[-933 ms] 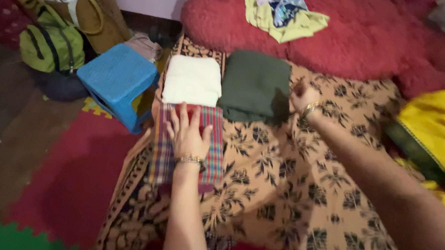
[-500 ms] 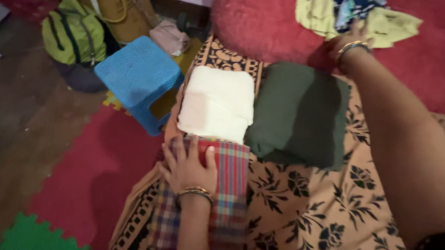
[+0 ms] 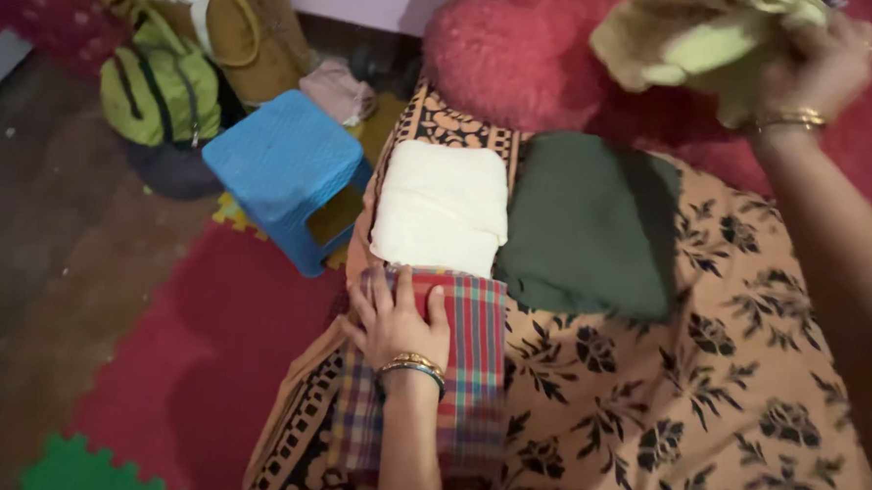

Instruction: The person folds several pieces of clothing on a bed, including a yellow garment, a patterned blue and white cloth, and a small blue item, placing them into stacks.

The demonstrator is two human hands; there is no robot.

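My left hand (image 3: 393, 322) lies flat, fingers spread, on a folded red checked cloth (image 3: 460, 373) on a tan floral sheet (image 3: 703, 404). Just beyond it sit a folded white cloth (image 3: 441, 206) and a folded dark green cloth (image 3: 589, 222), side by side. My right hand (image 3: 821, 71) is raised at the upper right, gripping a bunched pale yellow garment (image 3: 690, 41) above the red fuzzy blanket (image 3: 503, 52).
A blue plastic stool (image 3: 282, 170) stands left of the sheet. Behind it are a green backpack (image 3: 159, 86) and a tan bag (image 3: 239, 31). Red and green foam floor mats (image 3: 186, 352) lie at the lower left beside brown floor.
My right hand reached from beside the green cloth to the yellow garment on the red blanket, grasped it and lifted it. My left hand stayed on the checked cloth.
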